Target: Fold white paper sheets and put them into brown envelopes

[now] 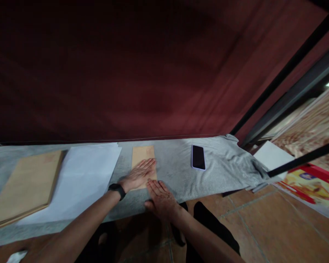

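Note:
A small tan paper envelope (142,152) lies flat on the grey cloth of a narrow table. Across its middle rests my left hand (139,174), palm down with the fingers stretched out; a black watch is on that wrist. My right hand (161,197) touches the envelope's lower right edge, fingers extended and thumb apart. Neither hand grips anything. Left of them is a stack of white paper sheets (84,175), partly under a thick pile of larger tan envelopes (27,182).
A phone (198,157) with a pale purple edge lies to the right on the grey cloth (175,168). Dark red fabric (142,91) hangs behind the table. At right stand black poles (285,73), a white box (274,157) and a red-and-yellow printed box (315,186) by the tiled floor.

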Demonstrator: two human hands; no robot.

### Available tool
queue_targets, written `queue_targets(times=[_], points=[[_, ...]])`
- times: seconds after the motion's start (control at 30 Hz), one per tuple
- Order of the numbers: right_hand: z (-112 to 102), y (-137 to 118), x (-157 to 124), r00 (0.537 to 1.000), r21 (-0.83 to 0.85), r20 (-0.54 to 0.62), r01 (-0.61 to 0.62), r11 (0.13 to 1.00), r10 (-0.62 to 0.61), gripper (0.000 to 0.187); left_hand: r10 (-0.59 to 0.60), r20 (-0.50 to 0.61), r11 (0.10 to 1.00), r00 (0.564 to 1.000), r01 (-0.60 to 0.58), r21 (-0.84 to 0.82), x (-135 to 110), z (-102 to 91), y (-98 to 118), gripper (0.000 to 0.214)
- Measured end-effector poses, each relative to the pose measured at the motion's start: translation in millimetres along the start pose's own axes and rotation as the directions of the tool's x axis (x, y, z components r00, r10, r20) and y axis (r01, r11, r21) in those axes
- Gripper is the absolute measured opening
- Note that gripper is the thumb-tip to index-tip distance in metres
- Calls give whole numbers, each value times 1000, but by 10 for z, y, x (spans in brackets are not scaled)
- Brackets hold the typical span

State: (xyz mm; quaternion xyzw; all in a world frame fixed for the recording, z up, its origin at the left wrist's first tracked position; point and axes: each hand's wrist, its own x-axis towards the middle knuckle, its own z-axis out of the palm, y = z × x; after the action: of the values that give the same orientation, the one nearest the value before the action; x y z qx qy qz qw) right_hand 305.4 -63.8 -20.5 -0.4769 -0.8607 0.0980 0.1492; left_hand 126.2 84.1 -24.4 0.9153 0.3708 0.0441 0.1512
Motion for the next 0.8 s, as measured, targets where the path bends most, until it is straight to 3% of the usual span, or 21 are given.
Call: queue_targets(times=[0.13,0.27,0.33,0.47,0.57,0.7,0.8], points=[[60,-7,-12,1000,-4,-11,-27,1000,27,62,-7,21,1000,1000,8,-28,-385,76,215,62],[59,-27,-39,999,-2,-53,-10,1000,10,58,-74,-51,997,996,73,-18,-715,176,326,64],[37,-36,-46,997,-2,-73,-10,1000,10,59,-155,-139,988,978,153,-29,-831,220,325,61],[-13,-57,-25,997,-10,-76,-9,1000,9,60,-394,-360,917,846,390,-89,-931,239,379,55],[-37,-78,25,998,-24,-56,-32,999,31,58,-479,-400,873,782,470,-128,-897,173,513,57],[-49,-106,120,997,-62,-55,-51,997,48,51,-665,-324,747,673,581,-324,-787,19,574,73],[-39,-123,190,996,-105,-75,-51,993,43,47,-742,-188,633,644,580,-512,-731,-64,474,88]])
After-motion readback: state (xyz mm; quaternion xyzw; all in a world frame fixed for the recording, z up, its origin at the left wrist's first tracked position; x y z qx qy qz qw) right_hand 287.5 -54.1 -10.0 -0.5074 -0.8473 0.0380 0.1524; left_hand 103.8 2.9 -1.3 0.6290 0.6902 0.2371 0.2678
